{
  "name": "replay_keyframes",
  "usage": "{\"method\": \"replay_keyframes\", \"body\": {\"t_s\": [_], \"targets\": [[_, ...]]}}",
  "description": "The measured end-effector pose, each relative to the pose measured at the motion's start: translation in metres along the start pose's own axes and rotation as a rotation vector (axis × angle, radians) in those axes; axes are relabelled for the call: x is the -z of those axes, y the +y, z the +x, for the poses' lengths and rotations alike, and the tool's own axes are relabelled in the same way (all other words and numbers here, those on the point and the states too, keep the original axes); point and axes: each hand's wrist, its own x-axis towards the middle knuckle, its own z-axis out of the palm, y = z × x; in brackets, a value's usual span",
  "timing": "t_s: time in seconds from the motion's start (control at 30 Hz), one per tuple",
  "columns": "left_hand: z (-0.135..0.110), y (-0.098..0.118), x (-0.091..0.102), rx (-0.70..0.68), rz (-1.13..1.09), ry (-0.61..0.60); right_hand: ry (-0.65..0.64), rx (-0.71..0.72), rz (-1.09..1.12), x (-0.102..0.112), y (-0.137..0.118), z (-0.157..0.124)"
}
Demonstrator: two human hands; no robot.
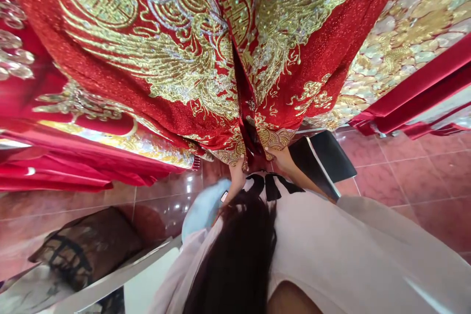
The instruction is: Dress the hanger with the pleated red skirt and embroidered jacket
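A red robe (191, 49) with heavy gold and silver embroidery hangs right in front of me and fills the upper view. It has a front opening down the middle. My left hand (236, 170) grips the bottom hem on the left side of the opening. My right hand (284, 158) holds the hem on the right side, its fingers tucked under the gold border. Both hands sit close together at the robe's lower edge. Below them are my dark hair, a black bow (270, 185) and my pale top.
More red and gold garments hang at the left (73, 157) and right (412, 24). A black flat case (327, 154) lies on the red tiled floor (405, 171) beside my right hand. A light blue object (202, 206) and a brown patterned bag (84, 248) lie lower left.
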Motion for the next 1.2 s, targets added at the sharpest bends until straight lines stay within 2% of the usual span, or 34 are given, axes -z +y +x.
{"method": "replay_keyframes", "body": {"t_s": [0.27,0.47,0.63,1.0,1.2], "targets": [[-0.005,0.022,-0.029,0.06,-0.025,-0.12,-0.016,0.005,0.031,-0.006,-0.003,0.001],[-0.011,0.02,-0.042,0.044,-0.034,-0.144,-0.078,-0.094,0.143,-0.014,-0.003,-0.005],[-0.018,0.02,-0.053,0.021,-0.051,-0.172,-0.071,-0.117,0.163,-0.017,0.001,-0.006],[-0.015,0.019,-0.054,0.04,-0.072,-0.218,-0.054,-0.111,0.179,-0.02,0.003,-0.005],[-0.016,0.018,-0.056,-0.056,-0.099,-0.154,-0.044,-0.107,0.152,-0.023,0.003,-0.005]]}}
